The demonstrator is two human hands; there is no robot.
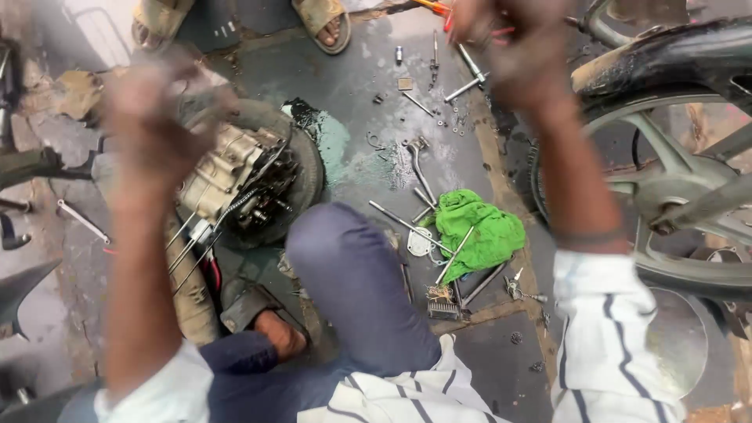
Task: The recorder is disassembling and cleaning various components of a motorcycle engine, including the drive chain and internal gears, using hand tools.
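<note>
Engine block (227, 176) on a tyre (309, 168); blurred left hand (153, 102) raised above it, right hand (513, 47) well right; grips cannot be told.

The engine block (227, 176) sat on a tyre (309, 168) at left-centre of the floor, with the left hand (153, 106) raised over its left edge and the right hand (513, 51) raised at far right above scattered bolts and tools (439, 86). A rag (478, 231) lay right of the person's knee (345, 258), with rods and spanners across and beside it. The motorcycle wheel (666, 180) stood at the right edge; a second person's sandalled feet (325, 23) were at the far side.
</note>
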